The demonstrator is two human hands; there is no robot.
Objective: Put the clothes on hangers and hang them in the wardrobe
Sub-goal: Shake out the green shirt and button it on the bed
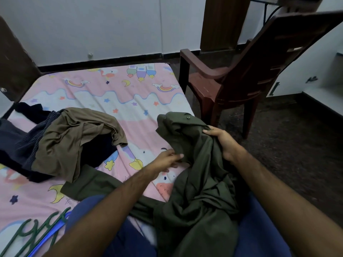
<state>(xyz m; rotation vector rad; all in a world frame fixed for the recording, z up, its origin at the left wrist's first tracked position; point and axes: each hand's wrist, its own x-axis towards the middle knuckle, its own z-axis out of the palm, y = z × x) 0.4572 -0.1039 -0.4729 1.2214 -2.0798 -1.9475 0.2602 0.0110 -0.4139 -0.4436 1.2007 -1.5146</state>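
A dark green garment [196,191] with a button near its top lies bunched over my lap and the bed's near corner. My right hand [222,141] grips a fold of it from the right. My left hand [167,160] pinches its edge lower down, at the left. A heap of other clothes, brown cloth [74,138] over dark blue pieces [16,143], lies on the bed to the left. Green hangers [27,236] and a blue hanger [48,236] lie on the sheet at the bottom left. No wardrobe is in view.
The bed has a pink patterned sheet [118,97]. A brown plastic chair [241,76] stands on the dark floor right of the bed. A white wall [111,25] runs behind. A dark headboard [14,62] rises at the left.
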